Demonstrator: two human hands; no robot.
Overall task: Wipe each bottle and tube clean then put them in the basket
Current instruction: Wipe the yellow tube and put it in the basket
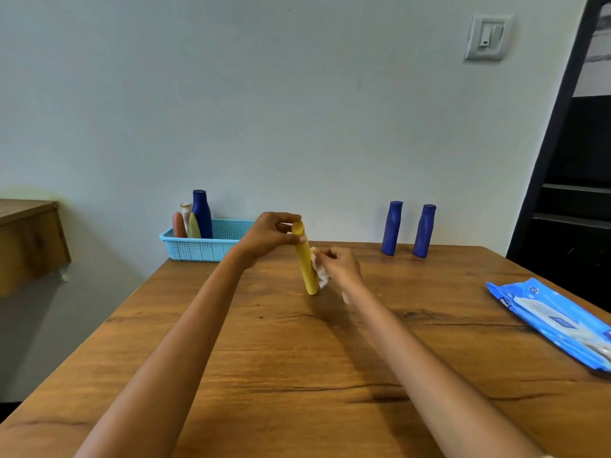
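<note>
A yellow tube (pixel 305 262) stands almost upright over the middle of the wooden table (pixel 297 375), its lower end near the tabletop. My left hand (pixel 269 234) pinches its top end. My right hand (pixel 342 267) presses a crumpled white wipe (pixel 320 272) against the tube's right side. A light blue basket (pixel 206 244) sits at the table's far left corner and holds a dark blue bottle (pixel 201 213), a white-capped bottle (pixel 186 213), a yellowish tube (pixel 193 227) and a reddish tube (pixel 179 225). Two dark blue bottles (pixel 392 228) (pixel 424 231) stand at the far right.
A blue pack of wet wipes (pixel 552 320) lies near the table's right edge. A wooden cabinet (pixel 28 239) stands left of the table. A black shelf unit (pixel 575 193) rises at the right. The pale wall carries a light switch (pixel 488 37).
</note>
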